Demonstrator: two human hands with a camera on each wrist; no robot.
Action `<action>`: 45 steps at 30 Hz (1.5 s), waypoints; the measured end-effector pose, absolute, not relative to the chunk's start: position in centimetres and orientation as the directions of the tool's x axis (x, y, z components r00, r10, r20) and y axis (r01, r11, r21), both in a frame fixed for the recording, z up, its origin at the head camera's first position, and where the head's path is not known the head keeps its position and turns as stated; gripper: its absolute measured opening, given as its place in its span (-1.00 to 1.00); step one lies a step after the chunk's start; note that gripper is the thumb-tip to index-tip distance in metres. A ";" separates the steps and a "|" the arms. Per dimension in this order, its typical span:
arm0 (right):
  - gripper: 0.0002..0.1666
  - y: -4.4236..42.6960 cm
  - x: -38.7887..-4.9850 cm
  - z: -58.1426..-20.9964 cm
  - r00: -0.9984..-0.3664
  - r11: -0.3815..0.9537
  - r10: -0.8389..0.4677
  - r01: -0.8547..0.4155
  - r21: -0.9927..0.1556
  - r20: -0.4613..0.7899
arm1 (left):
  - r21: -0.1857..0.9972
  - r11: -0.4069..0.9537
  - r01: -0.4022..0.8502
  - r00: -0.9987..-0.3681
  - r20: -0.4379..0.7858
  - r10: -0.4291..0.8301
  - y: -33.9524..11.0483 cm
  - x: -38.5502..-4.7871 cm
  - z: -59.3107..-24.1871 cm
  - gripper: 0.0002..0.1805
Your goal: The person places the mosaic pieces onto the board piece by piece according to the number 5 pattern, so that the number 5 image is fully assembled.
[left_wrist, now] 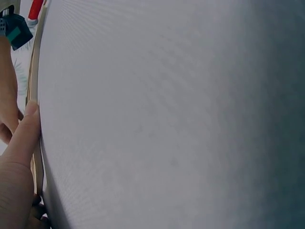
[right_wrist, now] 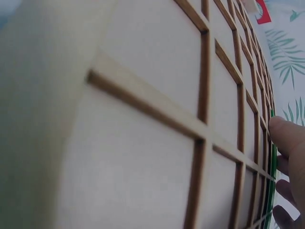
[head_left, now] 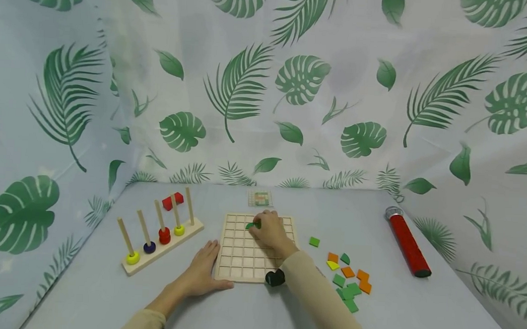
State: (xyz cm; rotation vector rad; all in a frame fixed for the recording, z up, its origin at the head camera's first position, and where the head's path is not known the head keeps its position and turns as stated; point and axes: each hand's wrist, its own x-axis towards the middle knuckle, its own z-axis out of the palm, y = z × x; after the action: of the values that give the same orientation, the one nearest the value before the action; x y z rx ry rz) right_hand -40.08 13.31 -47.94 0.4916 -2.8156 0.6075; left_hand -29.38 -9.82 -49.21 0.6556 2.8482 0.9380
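Note:
A wooden grid board lies flat on the table, with raised strips dividing it into square cells. My left hand rests at its front left corner, fingers along the left side and thumb along the front edge. In the left wrist view the thumb lies straight against the board's rim. Over the far part of the board, my right hand pinches a green tile, mostly hidden by the fingers. Another green piece lies in a cell just left of the fingertips. The right wrist view shows green beside the fingers.
Loose green, orange and yellow tiles lie right of the board. A wooden peg stand with coloured rings stands left, a red object behind it. A small pattern card lies beyond the board; a red tube lies far right.

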 end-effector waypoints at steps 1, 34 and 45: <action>-0.70 13.5 -40.0 -47.9 -0.918 0.851 -0.286 -0.375 -0.368 0.274 | 0.577 0.727 0.372 -0.907 0.061 0.416 -9.8 -29.4 -49.2 0.26; -0.64 26.7 -32.8 -45.7 -0.910 0.690 -0.162 -0.381 -0.616 0.382 | 0.560 0.734 0.384 -0.905 0.071 0.419 -9.5 -29.1 -48.7 0.24; -0.65 31.9 -29.3 -45.9 -0.959 0.726 -0.053 -0.229 -0.648 0.280 | 0.557 0.740 0.377 -0.909 0.069 0.411 -9.5 -29.1 -49.0 0.26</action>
State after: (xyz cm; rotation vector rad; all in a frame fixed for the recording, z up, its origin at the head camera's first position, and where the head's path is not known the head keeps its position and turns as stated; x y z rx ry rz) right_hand -29.26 31.89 -45.89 0.2238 -2.6886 1.0572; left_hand -29.10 -9.47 -48.97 0.6512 2.8756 0.9012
